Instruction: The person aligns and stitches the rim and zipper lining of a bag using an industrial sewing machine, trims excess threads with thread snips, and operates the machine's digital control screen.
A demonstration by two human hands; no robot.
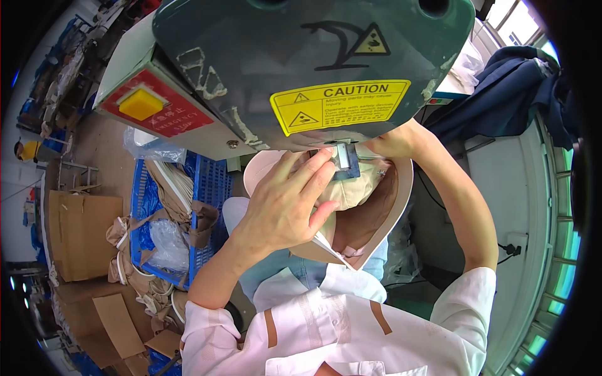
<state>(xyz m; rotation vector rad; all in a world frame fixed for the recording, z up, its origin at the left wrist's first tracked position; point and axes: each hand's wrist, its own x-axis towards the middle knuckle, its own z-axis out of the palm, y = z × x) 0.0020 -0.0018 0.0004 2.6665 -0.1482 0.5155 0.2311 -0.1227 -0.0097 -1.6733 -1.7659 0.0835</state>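
Under the head of a dark green machine [251, 47], a pale beige bag [404, 188] with a stiff light rim stands open above my lap. My left hand [282, 203] lies over its near left side, fingers stretched toward a small dark frame [355, 170] and the thumb apart. The fingertips touch the frame's left part, which rests on the cream lining [354, 191]. At the far right edge of the bag, my right hand [398, 141] is closed on the material. The machine head partly hides its fingers.
A control box with a yellow emergency stop button [141, 105] juts out on the left. Below it stands a blue crate [210, 182] with bags and plastic wrap. Cardboard boxes [84, 235] lie farther left. Dark blue cloth [501, 94] hangs at the right.
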